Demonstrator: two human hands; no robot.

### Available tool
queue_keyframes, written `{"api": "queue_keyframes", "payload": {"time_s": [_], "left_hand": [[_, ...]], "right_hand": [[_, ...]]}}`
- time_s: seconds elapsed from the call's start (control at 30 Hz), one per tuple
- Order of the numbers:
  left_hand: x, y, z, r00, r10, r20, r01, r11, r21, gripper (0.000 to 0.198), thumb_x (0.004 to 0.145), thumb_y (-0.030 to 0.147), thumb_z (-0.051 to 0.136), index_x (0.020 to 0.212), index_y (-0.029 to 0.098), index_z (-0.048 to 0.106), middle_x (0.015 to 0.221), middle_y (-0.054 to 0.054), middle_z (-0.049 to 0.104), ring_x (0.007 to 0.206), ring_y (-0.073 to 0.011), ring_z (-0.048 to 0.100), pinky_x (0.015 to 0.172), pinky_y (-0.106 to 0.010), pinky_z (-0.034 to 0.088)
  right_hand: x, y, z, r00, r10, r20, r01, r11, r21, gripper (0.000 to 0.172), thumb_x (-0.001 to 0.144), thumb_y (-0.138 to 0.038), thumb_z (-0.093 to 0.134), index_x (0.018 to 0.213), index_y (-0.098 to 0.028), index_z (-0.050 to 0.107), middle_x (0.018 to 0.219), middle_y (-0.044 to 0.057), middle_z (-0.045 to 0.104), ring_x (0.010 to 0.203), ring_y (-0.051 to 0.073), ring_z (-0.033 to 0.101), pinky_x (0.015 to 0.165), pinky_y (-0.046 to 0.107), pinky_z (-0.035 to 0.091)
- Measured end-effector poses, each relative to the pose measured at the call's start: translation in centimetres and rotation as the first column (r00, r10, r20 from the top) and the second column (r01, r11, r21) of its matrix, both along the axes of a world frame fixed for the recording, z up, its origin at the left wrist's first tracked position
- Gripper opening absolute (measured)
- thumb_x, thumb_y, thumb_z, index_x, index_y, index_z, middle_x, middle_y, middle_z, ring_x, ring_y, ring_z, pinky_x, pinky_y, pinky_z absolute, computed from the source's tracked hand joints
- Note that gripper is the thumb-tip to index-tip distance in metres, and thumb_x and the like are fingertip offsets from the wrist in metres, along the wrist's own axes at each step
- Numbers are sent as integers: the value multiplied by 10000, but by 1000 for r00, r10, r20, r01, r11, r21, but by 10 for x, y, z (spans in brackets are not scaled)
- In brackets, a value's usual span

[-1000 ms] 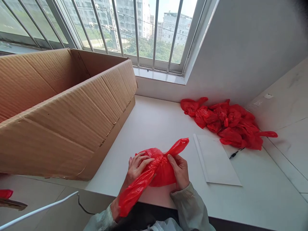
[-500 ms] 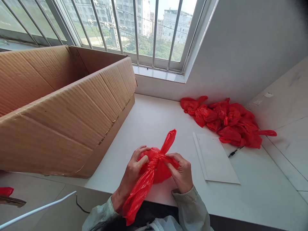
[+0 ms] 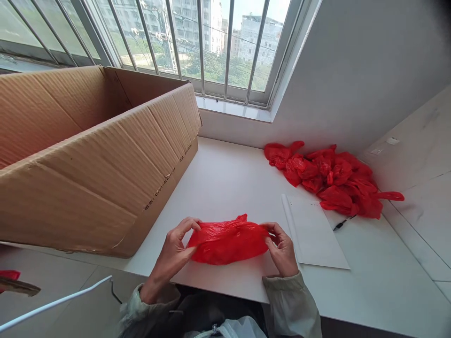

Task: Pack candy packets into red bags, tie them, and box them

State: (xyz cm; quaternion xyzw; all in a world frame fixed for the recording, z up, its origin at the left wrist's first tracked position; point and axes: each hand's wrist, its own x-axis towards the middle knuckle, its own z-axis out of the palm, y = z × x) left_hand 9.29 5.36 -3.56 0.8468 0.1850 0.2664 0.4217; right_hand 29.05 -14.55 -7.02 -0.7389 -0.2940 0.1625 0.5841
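Note:
Between my two hands a red plastic bag [image 3: 227, 241] is spread out wide, low over the white table near its front edge. My left hand [image 3: 178, 244] pinches the bag's left end between thumb and fingers. At the opposite end, my right hand [image 3: 282, 246] grips the bag's edge the same way. The plastic is thin and wrinkled, with a small crumpled peak at the top middle. What the bag contains, if anything, cannot be made out.
A large open cardboard box [image 3: 105, 173] stands on the left. To the right lie a white sheet or folder [image 3: 317, 234], a black pen [image 3: 343, 223] and a heap of red plastic bags [image 3: 334, 173] against the wall. A barred window [image 3: 225, 51] is behind the white table [image 3: 225, 173].
The bag's twisted knot and long tails have come undone, and the bag is now stretched sideways. My hands have moved apart, one to each end.

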Motion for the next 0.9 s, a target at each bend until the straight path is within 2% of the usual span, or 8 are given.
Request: {"api": "queue_keyframes", "payload": {"time_s": [0.17, 0.33, 0.43, 0.53, 0.63, 0.7, 0.8, 0.9], "left_hand": [[5, -18, 28, 992, -104, -71, 121, 947, 298, 674, 748, 56, 506, 1385, 240, 379, 1382, -105, 466, 1286, -268, 434, 1045, -432, 435], [18, -32, 36, 975, -193, -113, 224, 834, 505, 447, 865, 36, 408, 1209, 274, 567, 1059, -40, 658, 1086, -233, 563, 1071, -520, 369], [18, -28, 33, 996, -87, -32, 93, 911, 401, 280, 854, 57, 425, 927, 239, 624, 844, -9, 638, 840, -185, 593, 1009, -470, 413], [12, -19, 31, 995, 58, 85, -62, 997, 39, 108, 810, 111, 516, 778, 208, 550, 750, 14, 574, 711, -150, 557, 730, -278, 495], [6, -10, 31, 969, 191, 155, -116, 911, -395, 142, 792, 258, 643, 788, 201, 513, 725, 29, 541, 621, -122, 522, 549, -200, 439], [3, -9, 33, 954, 245, 170, -122, 841, -528, 223, 808, 369, 657, 828, 199, 514, 726, 27, 541, 603, -118, 517, 535, -196, 436], [2, -13, 44, 957, 242, 159, -152, 887, -435, 317, 804, 471, 648, 932, 206, 533, 741, 13, 568, 625, -143, 546, 555, -221, 457], [4, -21, 62, 957, 262, 121, -256, 965, -61, 434, 764, 511, 671, 1047, 214, 532, 837, -18, 614, 711, -198, 594, 631, -287, 486]], "right_hand": [[-16, 8, 34, 915, 231, 329, -228, 972, -49, 649, 741, -188, 627, 1361, -239, 443, 1357, 99, 535, 1277, 267, 468, 1100, 491, 329], [-34, 32, 53, 846, 266, 463, -216, 963, -158, 206, 870, -193, 546, 1017, -285, 657, 1006, 19, 692, 1005, 222, 610, 1120, 589, 168], [-32, 33, 50, 908, 78, 412, -74, 997, -25, 149, 906, -239, 522, 852, -248, 660, 833, 3, 683, 816, 179, 619, 1065, 506, 297], [-19, 24, 44, 975, -174, 134, 155, 977, 145, 151, 888, -352, 558, 865, -220, 627, 822, 23, 651, 783, 180, 591, 822, 352, 462], [-6, 13, 39, 941, -229, -251, 298, 910, 288, 222, 844, -415, 602, 931, -212, 583, 879, 28, 629, 791, 169, 583, 699, 279, 463], [-1, 8, 41, 910, -172, -378, 310, 886, 344, 244, 815, -402, 630, 954, -216, 556, 865, 13, 618, 757, 152, 579, 676, 261, 455], [0, 4, 51, 938, -97, -334, 240, 876, 418, 323, 803, -425, 604, 1047, -224, 539, 865, 16, 606, 763, 160, 583, 665, 264, 455], [-3, 5, 70, 993, -31, -118, 74, 923, 379, 535, 778, -477, 611, 1231, -220, 488, 985, 60, 618, 859, 204, 599, 710, 310, 481]]}}
